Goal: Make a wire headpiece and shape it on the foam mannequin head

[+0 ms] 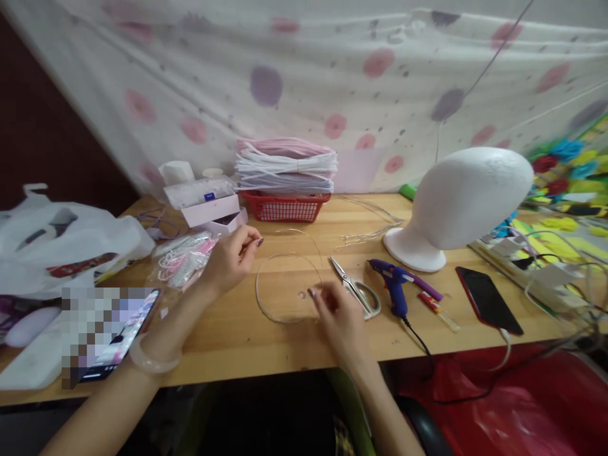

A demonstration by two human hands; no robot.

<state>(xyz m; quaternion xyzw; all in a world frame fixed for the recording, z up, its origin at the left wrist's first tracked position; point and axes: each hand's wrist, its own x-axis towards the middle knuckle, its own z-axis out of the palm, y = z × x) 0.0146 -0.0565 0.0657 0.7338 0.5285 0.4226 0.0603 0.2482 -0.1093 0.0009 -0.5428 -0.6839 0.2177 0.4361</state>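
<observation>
Firstly, at the far left, a white plastic bag [121, 237] is seen on the worktop [294, 361], and in front of it a phone with a lit screen [124, 339] is laid. Next, some clear packets [187, 259] with white and pink contents are placed just beside the left hand [234, 256]. This hand is raised above the worktop, with its fingers bent and brought near to the thumb; whether a thin end of wire is pinched there cannot be told. Between the two hands, a thin wire [257, 285] is found on the worktop, curved into a ring, with a looser arc behind it. Behind this, a red basket [285, 210] is topped by stacked bundles of fuzzy stems [287, 164] in pink, white and pale lilac. The right hand [339, 316] is held at the right edge of the ring, its fingers curled; whether the wire is gripped by them cannot be told either. As it may be judged, only the rounding of the wire is done: nothing is seen fastened on it, and the bundles are not yet opened out. Further right, the scissors [349, 285], the blue glue gun [393, 282] and the white foam head [468, 199] are left unused by both hands.
</observation>
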